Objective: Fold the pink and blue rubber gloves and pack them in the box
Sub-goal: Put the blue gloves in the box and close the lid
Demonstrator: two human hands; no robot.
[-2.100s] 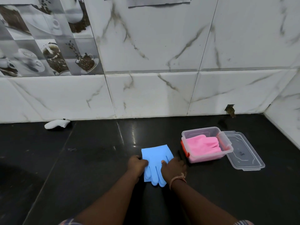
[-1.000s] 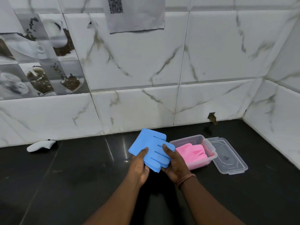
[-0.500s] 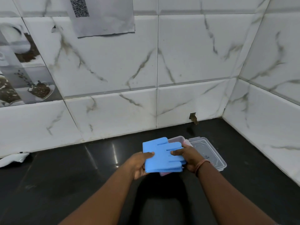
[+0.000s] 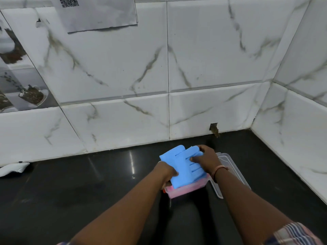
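White marble-veined tiles (image 4: pixel 123 68) cover the wall at twelve o'clock and turn the corner at three o'clock, above a glossy black counter (image 4: pixel 88 191). On that counter, just right of centre, sits the clear box (image 4: pixel 185 190), its near wall showing pink from the pink glove (image 4: pixel 178 191) packed inside. Over the box's open top lies the folded blue glove (image 4: pixel 182 167), its finger slits pointing toward three o'clock; whether it rests on the pink glove or is held just above it cannot be told.

At nine o'clock of the glove, the left hand (image 4: pixel 165 171) grips its near left edge, thumb on top and the other fingers curled out of sight beneath. At three o'clock of it, the right hand (image 4: pixel 206 160) holds the far right end, thumb pressed on the blue surface and fingers wrapped over the far edge. A thin band circles the right wrist.

Beside the box at three o'clock, partly under the right forearm, the clear lid (image 4: pixel 233 175) lies flat on the counter. Far off at nine o'clock, a white object (image 4: pixel 12 169) lies against the wall base. A grey sheet of paper (image 4: pixel 99 13) with a code printed on it hangs on the tiles at eleven o'clock.
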